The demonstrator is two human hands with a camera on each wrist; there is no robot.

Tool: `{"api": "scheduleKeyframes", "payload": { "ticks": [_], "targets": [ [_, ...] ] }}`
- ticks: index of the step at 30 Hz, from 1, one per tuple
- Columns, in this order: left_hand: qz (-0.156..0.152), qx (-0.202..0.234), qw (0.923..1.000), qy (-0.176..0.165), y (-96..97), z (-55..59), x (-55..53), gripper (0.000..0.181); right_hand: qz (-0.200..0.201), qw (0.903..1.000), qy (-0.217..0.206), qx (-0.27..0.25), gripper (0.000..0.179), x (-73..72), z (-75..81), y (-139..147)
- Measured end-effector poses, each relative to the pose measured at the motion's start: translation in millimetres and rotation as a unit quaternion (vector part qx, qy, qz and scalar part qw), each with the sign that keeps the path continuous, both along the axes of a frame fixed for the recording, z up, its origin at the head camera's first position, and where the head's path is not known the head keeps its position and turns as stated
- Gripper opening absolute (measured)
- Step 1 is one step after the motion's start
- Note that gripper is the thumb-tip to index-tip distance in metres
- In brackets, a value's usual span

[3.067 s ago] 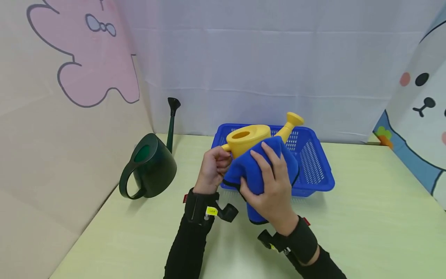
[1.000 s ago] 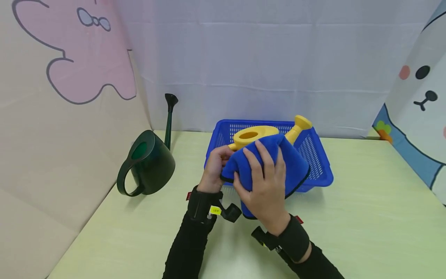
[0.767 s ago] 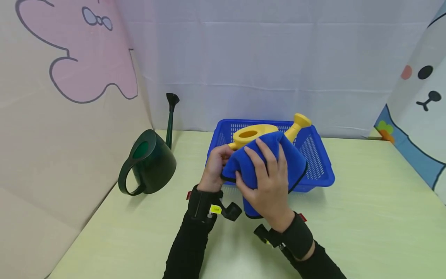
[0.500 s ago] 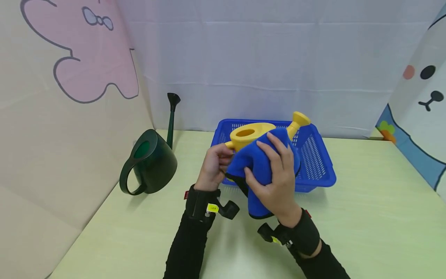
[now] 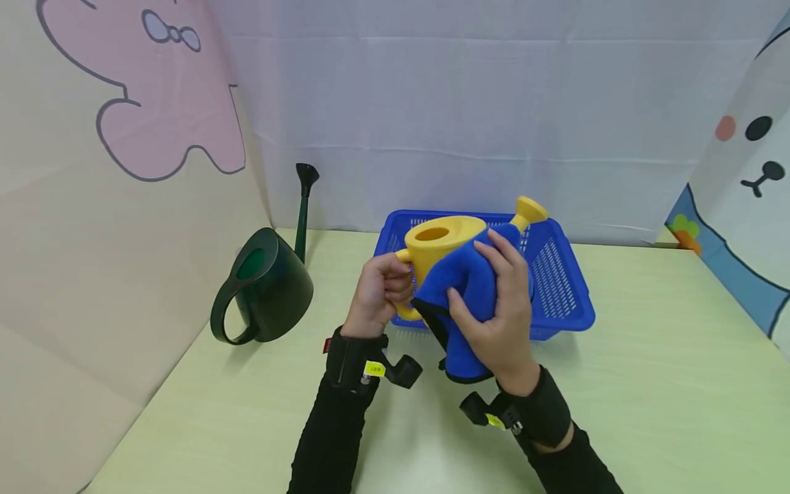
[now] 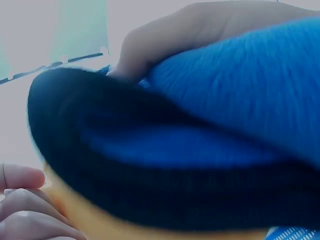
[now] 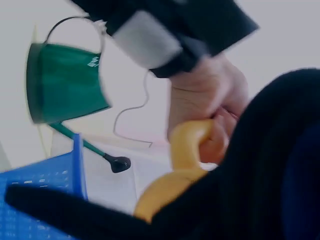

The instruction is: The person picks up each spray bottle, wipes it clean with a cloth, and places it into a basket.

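Hands point(image 5: 381, 293) point(image 5: 507, 319) on yellow watering can point(image 5: 431, 255), blue cloth point(image 5: 474, 285)

One green watering can point(image 5: 280, 295), one yellow watering can point(image 5: 435, 254) counted: two in all. One cloth point(image 5: 470, 278), one basket point(image 5: 555, 288) seen. One left hand point(image 5: 378, 295), one right hand point(image 5: 503, 329) shown. Two wrist cameras point(image 5: 404, 372) point(image 5: 474, 409), two cartoon figures point(image 5: 179, 103) point(image 5: 740, 158), one table point(image 5: 648, 377) noted.

Light is bright; left wrist view blurs cloth point(image 6: 190, 145).
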State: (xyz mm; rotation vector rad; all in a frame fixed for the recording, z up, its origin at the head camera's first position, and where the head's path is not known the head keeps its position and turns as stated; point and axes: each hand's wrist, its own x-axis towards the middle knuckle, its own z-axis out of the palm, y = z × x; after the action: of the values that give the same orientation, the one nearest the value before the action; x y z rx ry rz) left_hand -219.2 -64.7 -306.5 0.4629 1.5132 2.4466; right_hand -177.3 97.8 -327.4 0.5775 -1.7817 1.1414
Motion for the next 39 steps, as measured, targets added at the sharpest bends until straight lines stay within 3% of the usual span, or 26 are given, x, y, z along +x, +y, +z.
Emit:
{"api": "scheduleKeyframes", "payload": {
  "ticks": [3,7,9,12,17,21,26,30,34,39],
  "targets": [
    [0.030,-0.008,0.9995,-0.010,3.8,-0.8,1.9,0.027,-0.054,0.9966,0.040,0.048,0.057,3.1,-3.2,-8.8],
    [0.052,-0.023,0.9979,-0.030,8.0,-2.0,3.2,0.025,-0.122,0.9793,0.095,0.131,0.049,7.0,-8.6,-19.4],
    [0.054,-0.029,0.9975,-0.034,9.0,-2.4,3.4,0.027,-0.139,0.9716,0.108,0.158,0.047,9.4,-11.0,-23.3],
    [0.057,-0.034,0.9971,-0.036,9.1,-2.4,3.1,0.029,-0.147,0.9674,0.112,0.174,0.045,11.4,-12.3,-26.6],
    [0.055,-0.033,0.9973,-0.034,7.1,-1.7,2.9,0.029,-0.128,0.9704,0.129,0.159,0.044,9.5,-10.6,-25.7],
    [0.042,-0.015,0.9985,-0.033,3.1,-0.2,2.5,0.028,-0.090,0.9799,0.134,0.117,0.046,6.3,-6.5,-20.9],
    [-0.003,0.003,0.9999,-0.009,-5.4,1.2,0.4,0.030,-0.025,0.9964,0.069,0.044,0.055,3.8,-1.6,-8.3],
    [-0.027,0.004,0.9996,-0.002,-11.7,2.2,-0.6,0.035,0.032,0.9995,0.002,-0.005,0.057,0.0,-0.8,3.9],
    [-0.026,0.004,0.9997,0.001,-12.0,2.2,-1.0,0.036,0.032,0.9991,-0.026,-0.010,0.055,-2.2,-2.0,7.2],
    [-0.004,0.003,0.9999,0.010,-5.3,0.2,-2.5,0.037,-0.012,0.9995,-0.019,0.023,0.057,0.7,-3.2,-0.8]
  ]
}}
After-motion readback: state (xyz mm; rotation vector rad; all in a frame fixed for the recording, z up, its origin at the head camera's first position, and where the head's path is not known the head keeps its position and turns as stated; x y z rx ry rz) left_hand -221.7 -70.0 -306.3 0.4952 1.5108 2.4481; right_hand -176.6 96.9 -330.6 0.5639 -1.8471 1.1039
